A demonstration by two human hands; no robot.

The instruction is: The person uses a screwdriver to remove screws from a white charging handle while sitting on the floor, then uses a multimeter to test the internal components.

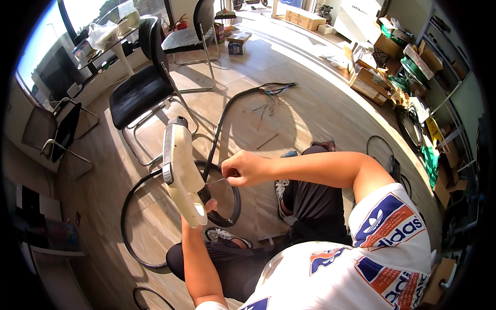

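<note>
A cream-coloured charging gun (pixel 182 178) with a dark grip panel and black end is held up in front of me. My left hand (pixel 211 205) is closed around its lower part from beneath, mostly hidden behind the shell. In my right hand (pixel 248 168), a fist, is a thin metal shaft like a screwdriver's (pixel 217 181); its handle is hidden by the fingers. The shaft's tip points at the gun's right side, and I cannot tell whether it touches. Behind the gun a thick black cable (pixel 219 126) runs away across the floor, with loops around it.
Stripped coloured wires (pixel 279 89) fan out at the cable's far end. Black chairs (pixel 142 95) stand at the left. Opened cardboard boxes (pixel 369 82) and shelving (pixel 454 124) line the right side. Another black cord (pixel 380 139) lies beyond my right arm.
</note>
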